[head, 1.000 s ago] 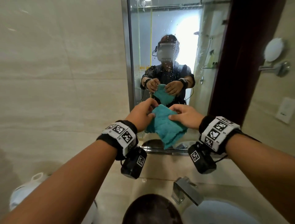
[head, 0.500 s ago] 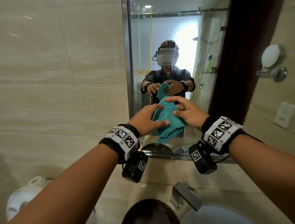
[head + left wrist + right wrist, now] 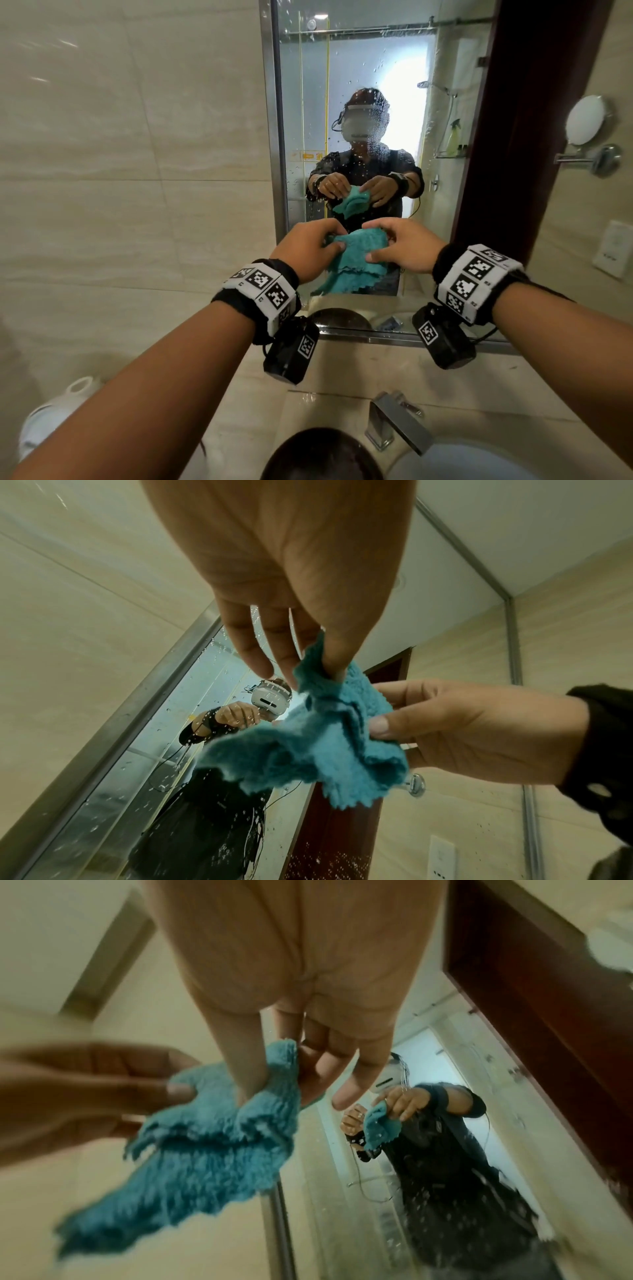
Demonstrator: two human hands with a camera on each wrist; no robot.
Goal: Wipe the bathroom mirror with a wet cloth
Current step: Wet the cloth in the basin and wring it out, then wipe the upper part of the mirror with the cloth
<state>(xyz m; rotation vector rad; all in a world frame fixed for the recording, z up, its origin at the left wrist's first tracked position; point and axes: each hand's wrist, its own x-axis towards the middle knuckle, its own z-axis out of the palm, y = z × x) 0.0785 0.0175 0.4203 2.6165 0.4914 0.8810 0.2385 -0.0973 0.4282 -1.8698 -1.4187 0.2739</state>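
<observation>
Holding a teal cloth up in front of the bathroom mirror, not touching the glass, left hand and right hand each pinching a top edge between thumb and fingers, rest of it hanging down bunched. Water droplets all over the glass. Faucet and sink down below.

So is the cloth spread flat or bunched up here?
Bunched up. The cloth hangs crumpled in folds, pinched between the left hand and the right hand, away from the mirror.
</observation>
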